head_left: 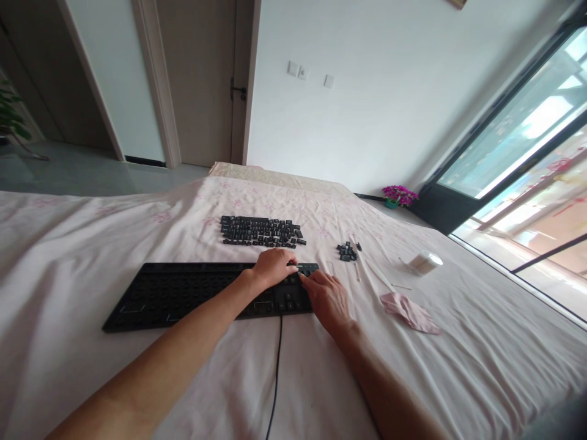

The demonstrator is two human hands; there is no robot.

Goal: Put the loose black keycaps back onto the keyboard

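A black keyboard [188,281] lies on the bedsheet, most of its keycaps off. A few keys remain at its right end. My left hand [275,267] reaches over that end, thumb and fingers closed together; what they pinch is too small to make out. Against the right edge of the keyboard rests my right hand [328,296], its fingers drawn together, tips close to the left fingertips. Whatever lies between them is hidden. Behind the keyboard, loose black keycaps [259,231] are laid out in rows. A smaller heap of keycaps [347,251] sits to the right.
On the pale floral bedsheet [220,385] to the right are a cotton swab [358,272], a round white container [425,263] on its side and a crumpled pink cloth [409,311]. The keyboard's cable [277,373] runs toward me between my arms.
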